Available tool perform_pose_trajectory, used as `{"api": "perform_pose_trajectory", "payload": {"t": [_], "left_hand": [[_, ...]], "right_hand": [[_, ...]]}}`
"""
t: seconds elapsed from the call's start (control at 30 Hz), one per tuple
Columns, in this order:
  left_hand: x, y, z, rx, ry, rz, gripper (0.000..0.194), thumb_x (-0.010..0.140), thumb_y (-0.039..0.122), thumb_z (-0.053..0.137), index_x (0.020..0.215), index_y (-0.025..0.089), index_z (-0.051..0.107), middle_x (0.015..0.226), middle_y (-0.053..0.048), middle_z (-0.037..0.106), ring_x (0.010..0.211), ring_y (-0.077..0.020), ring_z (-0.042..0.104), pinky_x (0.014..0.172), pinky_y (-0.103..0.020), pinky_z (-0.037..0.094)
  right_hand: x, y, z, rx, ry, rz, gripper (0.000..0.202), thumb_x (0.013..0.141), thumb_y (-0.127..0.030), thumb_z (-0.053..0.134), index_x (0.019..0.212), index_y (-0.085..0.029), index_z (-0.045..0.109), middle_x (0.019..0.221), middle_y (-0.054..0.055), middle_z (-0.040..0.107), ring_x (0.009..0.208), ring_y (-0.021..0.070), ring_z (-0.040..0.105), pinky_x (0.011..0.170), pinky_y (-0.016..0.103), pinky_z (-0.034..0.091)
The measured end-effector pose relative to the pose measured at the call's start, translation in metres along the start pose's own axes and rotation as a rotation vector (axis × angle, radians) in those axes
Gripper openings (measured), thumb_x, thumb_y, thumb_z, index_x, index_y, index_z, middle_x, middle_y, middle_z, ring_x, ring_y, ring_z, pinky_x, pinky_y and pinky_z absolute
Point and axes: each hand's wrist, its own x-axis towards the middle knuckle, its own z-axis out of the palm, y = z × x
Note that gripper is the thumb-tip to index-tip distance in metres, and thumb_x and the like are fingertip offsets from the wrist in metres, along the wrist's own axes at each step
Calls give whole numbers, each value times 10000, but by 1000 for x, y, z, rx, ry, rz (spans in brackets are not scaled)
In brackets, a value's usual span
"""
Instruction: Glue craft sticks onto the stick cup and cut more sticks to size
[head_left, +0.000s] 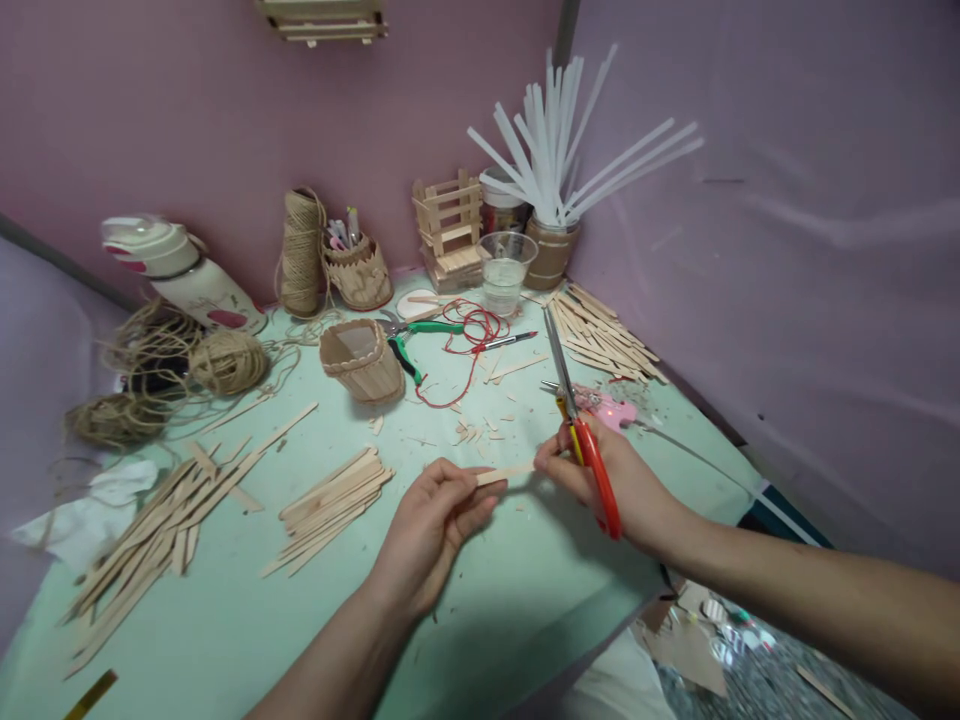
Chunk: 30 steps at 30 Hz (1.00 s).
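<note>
My left hand (442, 520) is closed, pinching one end of a short wooden craft stick (499, 476) between thumb and fingers. The fingertips of my right hand (600, 470) touch the stick's other end. Scissors (596, 475) with red and yellow handles are also held in that right hand, their blades pointing up and away from the stick. Small wood chips (476, 430) lie on the green table just beyond my hands. A pink glue gun (604, 405) rests behind my right hand. Left of my left hand is a neat pile of craft sticks (334, 510).
More sticks lie in heaps at left (161, 545) and back right (600, 335). A stick-covered cup (362, 362), green-handled pliers (409, 350), red cord (476, 325) and a plastic cup of clear liquid (504, 280) stand or lie mid-table. Twine balls (227, 362) and a bottle (191, 280) are back left.
</note>
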Motion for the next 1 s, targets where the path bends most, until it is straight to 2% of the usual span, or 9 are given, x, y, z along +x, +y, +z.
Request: {"api": "perform_pose_trajectory", "payload": {"t": [0.07, 0.13, 0.23, 0.3, 0.37, 0.47, 0.57, 0.73, 1.0], "left_hand": [[-1, 1, -1, 150, -72, -85, 244, 674, 233, 772, 686, 143, 545, 794, -66, 707, 787, -152, 684, 719, -233, 534], [-2, 0, -2, 284, -161, -119, 258, 639, 242, 796, 777, 139, 603, 727, -55, 696, 706, -149, 673, 681, -244, 520], [-3, -5, 0, 414, -257, -125, 371, 651, 305, 785, 959, 143, 656, 718, -63, 698, 648, -151, 652, 623, -251, 499], [-3, -10, 2, 444, -278, -142, 359, 683, 370, 752, 944, 139, 667, 730, -76, 695, 656, -165, 653, 615, -271, 507], [-3, -11, 2, 438, -246, -141, 335, 689, 402, 740, 874, 134, 660, 725, -75, 684, 652, -171, 656, 612, -282, 517], [-2, -7, 2, 380, -133, -65, 323, 685, 388, 752, 851, 137, 635, 733, -65, 675, 658, -160, 659, 642, -279, 529], [-2, 0, 2, 310, -59, 23, 316, 690, 377, 754, 864, 149, 620, 768, -63, 677, 692, -167, 668, 673, -292, 542], [-5, 4, 3, 267, -31, 109, 319, 689, 372, 756, 881, 160, 615, 777, -54, 676, 721, -179, 675, 686, -308, 552], [-4, -1, 4, 287, -73, 107, 281, 715, 360, 738, 828, 154, 585, 759, -43, 661, 695, -169, 669, 665, -297, 553]], "right_hand": [[4, -1, -4, -36, 17, -39, 203, 730, -281, 567, 695, -235, 373, 608, -53, 463, 519, 101, 402, 502, 239, 348], [6, 2, -5, -36, -36, -74, 211, 741, -275, 560, 690, -237, 359, 593, -63, 435, 510, 97, 394, 504, 238, 341], [7, 11, 2, -12, -184, -100, 207, 757, -278, 564, 721, -237, 364, 628, -52, 495, 533, 109, 454, 520, 243, 363], [5, 16, 8, -37, -230, -105, 206, 763, -279, 578, 748, -234, 377, 657, -42, 525, 577, 125, 496, 543, 247, 384], [1, 17, 10, -79, -229, -102, 227, 777, -317, 596, 762, -231, 386, 662, -42, 516, 604, 135, 499, 564, 252, 393], [-10, 13, 5, -133, -243, -59, 307, 812, -440, 590, 746, -230, 376, 659, -46, 467, 610, 134, 458, 562, 253, 379], [-26, 10, -3, -187, -377, 41, 361, 831, -538, 548, 749, -226, 387, 687, -31, 485, 611, 133, 440, 540, 250, 359], [-42, 11, -4, -275, -509, 126, 367, 806, -542, 580, 778, -223, 400, 713, -13, 535, 606, 135, 452, 534, 256, 337], [-41, 5, 1, -324, -508, 124, 380, 764, -527, 625, 805, -215, 413, 727, -10, 555, 633, 145, 467, 548, 262, 327]]}}
